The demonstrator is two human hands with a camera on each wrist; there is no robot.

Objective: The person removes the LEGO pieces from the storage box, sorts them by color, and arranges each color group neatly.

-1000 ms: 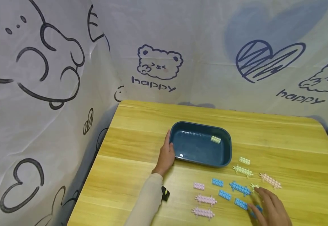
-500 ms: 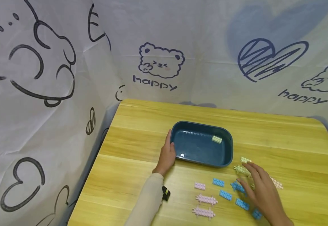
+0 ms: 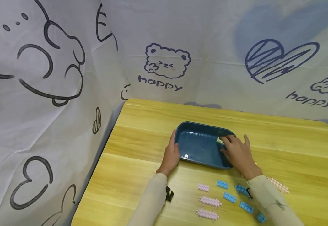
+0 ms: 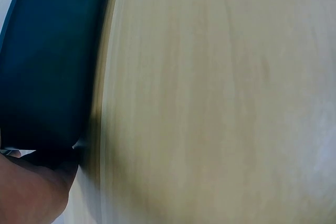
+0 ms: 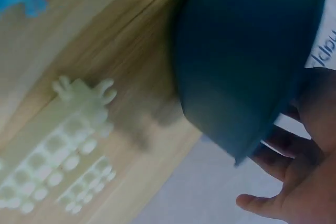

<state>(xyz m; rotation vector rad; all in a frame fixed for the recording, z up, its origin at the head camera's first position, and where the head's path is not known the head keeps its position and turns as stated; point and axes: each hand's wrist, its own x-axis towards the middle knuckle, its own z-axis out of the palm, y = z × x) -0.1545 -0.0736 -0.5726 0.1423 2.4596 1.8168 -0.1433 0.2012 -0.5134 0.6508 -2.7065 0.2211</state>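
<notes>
My left hand (image 3: pixel 170 157) rests against the left end of a dark blue basin (image 3: pixel 199 122), fingers straight along the outer wall and thumb at the rim. In the left wrist view, part of the hand (image 4: pixel 37 190) lies by the basin's corner. My right hand (image 3: pixel 238 153) reaches over the basin's right end, fingers bent down inside. Its fingertips are right at a light green toy brick (image 3: pixel 219 141) in the basin. The right wrist view shows the right hand (image 5: pixel 299 166) behind the basin wall (image 5: pixel 236 66). I cannot tell whether its hidden fingertips hold anything.
Pink pieces (image 3: pixel 210 201) and blue bricks (image 3: pixel 229 197) lie in front of the basin. An orange-pink piece (image 3: pixel 278 185) lies beyond the right sleeve. Light green pieces (image 5: pixel 58 150) are on the table beside the basin. A patterned white cloth (image 3: pixel 220 72) hangs behind the table (image 3: pixel 149 119).
My right hand has moved from among the blue and green pieces, up past the light green ones, into the basin's right end. The left hand has stayed at the basin.
</notes>
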